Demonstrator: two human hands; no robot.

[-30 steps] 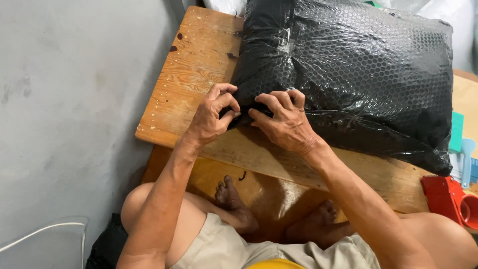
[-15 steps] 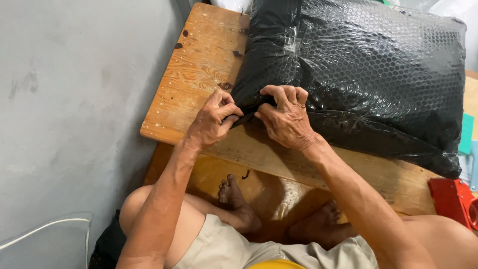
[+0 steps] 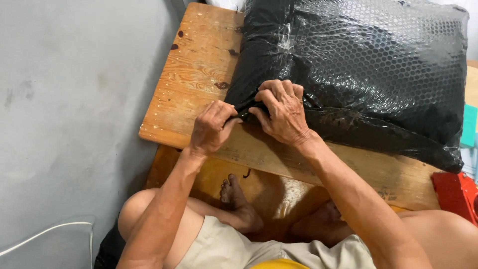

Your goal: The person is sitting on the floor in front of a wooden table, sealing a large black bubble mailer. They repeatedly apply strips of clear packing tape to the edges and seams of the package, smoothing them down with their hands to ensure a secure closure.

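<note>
Grey concrete floor (image 3: 74, 99) fills the area to the left of both hands. One wooden table (image 3: 199, 65) lies under the hands, its near edge just below the wrists. One black bubble-wrapped parcel (image 3: 368, 65) rests on the table, extending above and to the right of the hands, with its near left corner between them. Wrapping appears largely complete: the film covers the whole visible parcel, and only this corner looks to be in work. One red object (image 3: 455, 194) sits well to the right of the right hand (image 3: 284, 114). Right hand: fingers curled, pressing and pinching the corner film. Left hand (image 3: 211, 127): fingertips pressed together, pinching the same corner edge.
</note>
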